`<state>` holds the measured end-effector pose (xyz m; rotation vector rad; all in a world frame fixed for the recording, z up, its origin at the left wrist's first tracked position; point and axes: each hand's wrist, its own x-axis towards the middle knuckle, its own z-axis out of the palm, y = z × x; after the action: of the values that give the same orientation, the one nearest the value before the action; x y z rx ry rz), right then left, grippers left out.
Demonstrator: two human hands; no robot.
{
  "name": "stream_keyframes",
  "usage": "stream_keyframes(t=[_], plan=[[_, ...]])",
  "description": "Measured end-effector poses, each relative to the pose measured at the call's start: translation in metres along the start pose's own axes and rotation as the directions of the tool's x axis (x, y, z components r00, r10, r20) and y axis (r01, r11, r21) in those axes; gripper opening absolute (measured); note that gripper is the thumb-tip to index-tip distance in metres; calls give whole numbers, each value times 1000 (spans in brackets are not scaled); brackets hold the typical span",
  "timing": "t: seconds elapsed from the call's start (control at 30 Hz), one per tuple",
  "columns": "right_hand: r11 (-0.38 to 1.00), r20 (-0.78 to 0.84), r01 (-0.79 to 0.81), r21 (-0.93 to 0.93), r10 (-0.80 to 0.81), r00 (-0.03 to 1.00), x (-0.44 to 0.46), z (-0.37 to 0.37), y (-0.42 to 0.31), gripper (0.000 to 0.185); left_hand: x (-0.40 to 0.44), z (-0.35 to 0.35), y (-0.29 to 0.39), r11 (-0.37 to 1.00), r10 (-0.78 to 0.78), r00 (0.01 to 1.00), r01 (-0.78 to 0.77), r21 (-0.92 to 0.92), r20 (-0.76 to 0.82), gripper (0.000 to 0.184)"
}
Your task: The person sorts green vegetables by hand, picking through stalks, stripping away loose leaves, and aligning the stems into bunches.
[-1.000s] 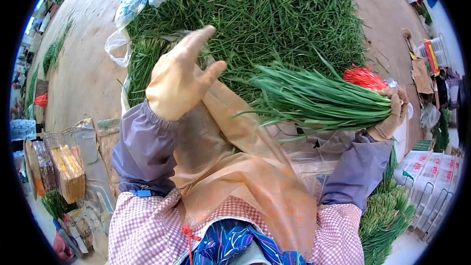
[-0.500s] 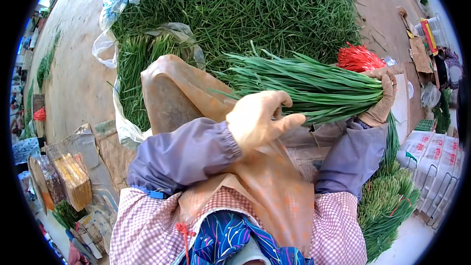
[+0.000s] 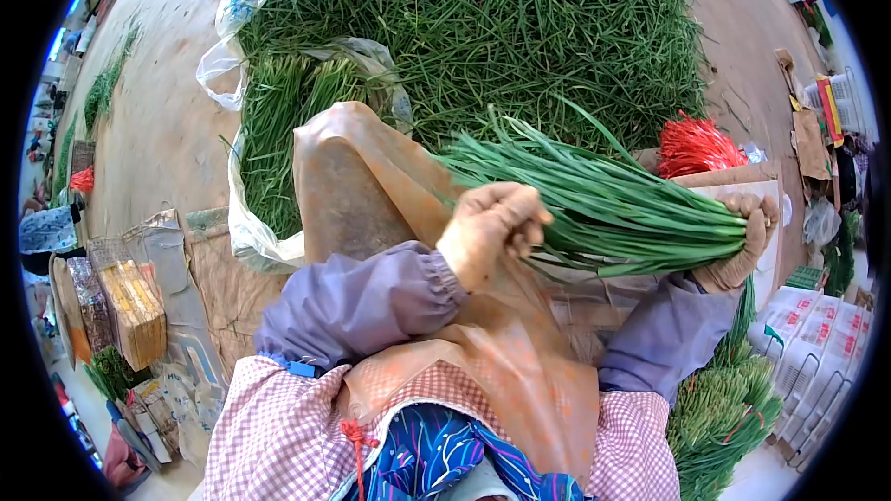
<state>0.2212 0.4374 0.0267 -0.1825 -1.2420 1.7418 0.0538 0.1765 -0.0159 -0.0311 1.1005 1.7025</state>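
Observation:
My right hand (image 3: 741, 246) grips a bunch of garlic chives (image 3: 613, 209) by its pale cut ends. The long green leaves fan out to the left, over my lap. Just below the leaf tips, my left hand (image 3: 494, 230) is closed, its fingertips drawn together. Whether anything thin is pinched in them cannot be made out. Under the left hand a translucent tan apron (image 3: 520, 343) covers my lap and raised knee. Behind the held bunch, a bundle of red ties (image 3: 698, 144) lies near my right hand.
A large heap of loose chives (image 3: 520, 28) spreads ahead. At its left, more chives (image 3: 297, 121) lie in a clear plastic bag (image 3: 243, 223). Tied bunches (image 3: 729, 404) lie at my right, beside stacked white crates (image 3: 817, 343). Cardboard (image 3: 218, 292) and a yellow-topped block (image 3: 135, 301) are at left.
My left hand's thumb and fingers have come together from a spread pose. The right hand still holds the chives, whose leaves have shifted slightly. The whole view has moved a little.

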Motion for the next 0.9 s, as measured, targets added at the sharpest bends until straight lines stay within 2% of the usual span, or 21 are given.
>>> stream_keyframes(t=[0.07, 0.13, 0.17, 0.2, 0.23, 0.27, 0.33, 0.4, 0.43, 0.47, 0.53, 0.67, 0.8, 0.83, 0.87, 0.9], plan=[[1000, 77, 22, -11, -21, 997, -1, -8, -5, 29, -10, -18, 23, 997, -67, 995, 69, 25, -74, 31], [1000, 121, 24, 7, -25, 992, -2, -2, -9, 30, -16, -32, 38, 997, 68, 985, -64, 34, -159, 30], [998, 99, 56, -29, -52, 994, -3, 1, -10, 31, -12, -40, 44, 968, 219, 960, -191, 163, -175, 29], [998, 146, 54, -15, -51, 988, -2, 1, -13, 31, -7, -48, 53, 906, 366, 914, -307, 292, -174, 27], [999, 195, 50, 1, -49, 980, 0, 0, -18, 31, -5, -49, 66, 833, 437, 887, -337, 439, -149, 24], [999, 244, 46, 18, -49, 968, 1, -1, -22, 31, -2, -50, 75, 794, 445, 887, -327, 513, -122, 21], [995, 259, 95, -1, -92, 961, 0, 1, -29, 30, -2, -47, 95, 531, 436, 898, -303, 791, 52, 22], [994, 290, 105, 35, -111, 951, 0, -3, -37, 30, 10, -48, 103, 183, 390, 866, -405, 896, 312, 24], [995, 284, 89, 53, -100, 954, -1, -4, -40, 28, 23, -53, 98, 121, 386, 812, -514, 849, 437, 26], [993, 292, 77, 84, -99, 951, -1, -5, -43, 27, 30, -56, 96, -62, 356, 733, -600, 797, 580, 26], [988, 307, 52, 144, -94, 947, -2, -4, -47, 25, 29, -49, 93, -112, 289, 724, -625, 773, 627, 28], [982, 300, 60, 179, -113, 947, -3, -11, -51, 23, 37, -51, 81, -154, 205, 701, -667, 729, 684, 27], [984, 315, 50, 172, -103, 944, -2, -15, -52, 24, 45, -57, 70, -36, 207, 663, -730, 683, 719, 15], [983, 297, 65, 171, -114, 948, -3, -15, -53, 23, 45, -56, 73, 26, 210, 688, -715, 699, 695, 10], [982, 279, 79, 169, -125, 952, -5, -14, -53, 23, 41, -54, 77, 262, 210, 803, -596, 759, 558, 10], [981, 263, 93, 168, -136, 955, -7, -12, -53, 23, 36, -50, 82, 408, 221, 873, -487, 772, 434, 11]])
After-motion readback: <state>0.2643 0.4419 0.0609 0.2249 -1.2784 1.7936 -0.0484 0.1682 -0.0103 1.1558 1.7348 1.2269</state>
